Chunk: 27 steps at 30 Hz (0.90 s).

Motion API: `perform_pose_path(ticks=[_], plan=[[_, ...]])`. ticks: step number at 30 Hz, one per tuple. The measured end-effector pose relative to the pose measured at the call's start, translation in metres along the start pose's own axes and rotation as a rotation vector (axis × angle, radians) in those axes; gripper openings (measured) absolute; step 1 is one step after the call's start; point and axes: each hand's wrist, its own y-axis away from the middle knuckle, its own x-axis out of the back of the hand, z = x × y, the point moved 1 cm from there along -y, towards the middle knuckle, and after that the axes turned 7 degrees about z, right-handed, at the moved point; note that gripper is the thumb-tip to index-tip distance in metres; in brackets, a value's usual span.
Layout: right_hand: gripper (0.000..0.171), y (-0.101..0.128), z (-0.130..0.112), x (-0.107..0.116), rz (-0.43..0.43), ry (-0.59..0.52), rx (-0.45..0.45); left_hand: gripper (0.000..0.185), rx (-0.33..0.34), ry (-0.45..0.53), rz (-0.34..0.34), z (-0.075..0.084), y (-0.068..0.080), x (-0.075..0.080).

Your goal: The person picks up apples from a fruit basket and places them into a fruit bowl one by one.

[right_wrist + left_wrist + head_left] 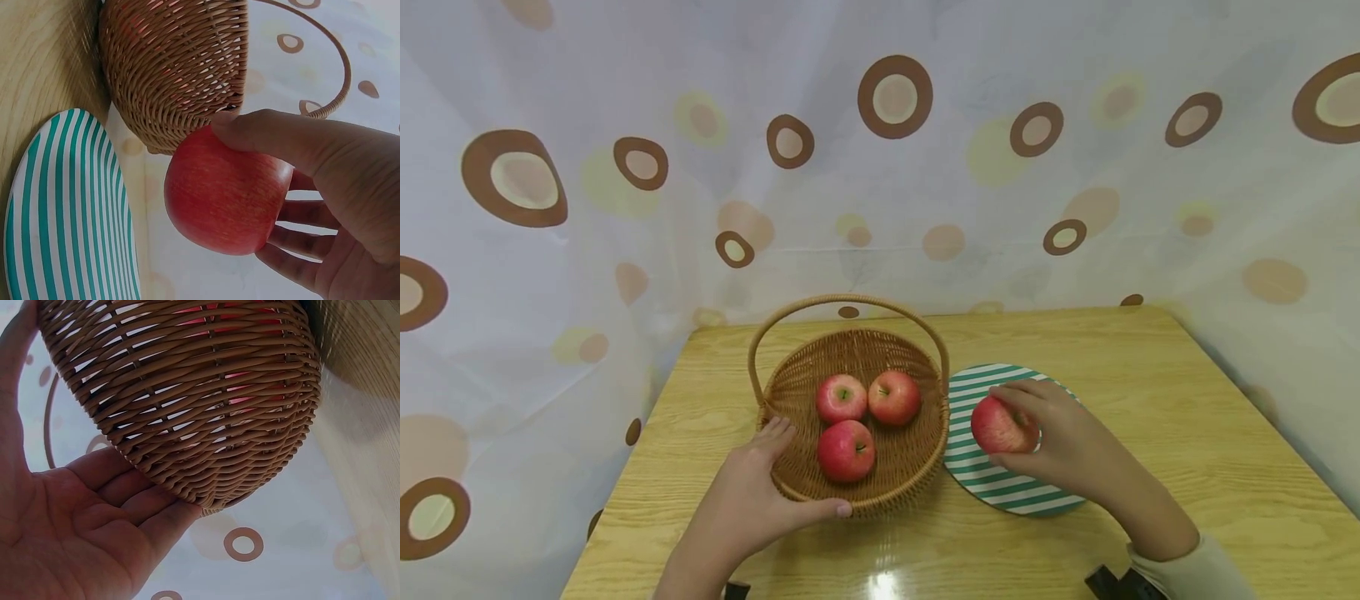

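Observation:
A round wicker basket (901,475) with a tall arched handle stands on the table, and three red apples (842,398) lie together inside it. My left hand (752,492) holds the basket at its near left rim, the fingers over the edge and the thumb along the front; in the left wrist view those fingertips pass behind the weave. A fourth red apple (225,194) is gripped between the thumb and fingers of my right hand (1067,433). It is raised over a round mat (992,483) with green and white stripes, right of the basket.
The wooden table (1187,433) has a pale grain and ends at a hanging white sheet (970,208) with brown and yellow circles, which also runs along both sides. The basket's handle (850,298) arches high above the apples.

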Motion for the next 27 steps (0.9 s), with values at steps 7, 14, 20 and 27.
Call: perform_pose_path(ticks=[7,14,20,27], plan=[[0.071,-0.007,0.011,-0.004,-0.036,0.021,-0.009,0.133,-0.007,-0.002,0.011,-0.002,0.0,0.0],[0.07,-0.01,0.021,-0.008,-0.069,0.057,-0.075,0.131,-0.018,0.005,0.005,0.0,-0.001,0.001],[0.068,-0.01,0.027,-0.012,-0.068,0.138,-0.079,0.131,-0.009,0.0,0.003,0.0,0.001,0.001],[0.073,-0.01,0.034,-0.016,-0.083,0.189,-0.12,0.131,0.0,0.006,-0.004,-0.001,0.0,-0.001]])
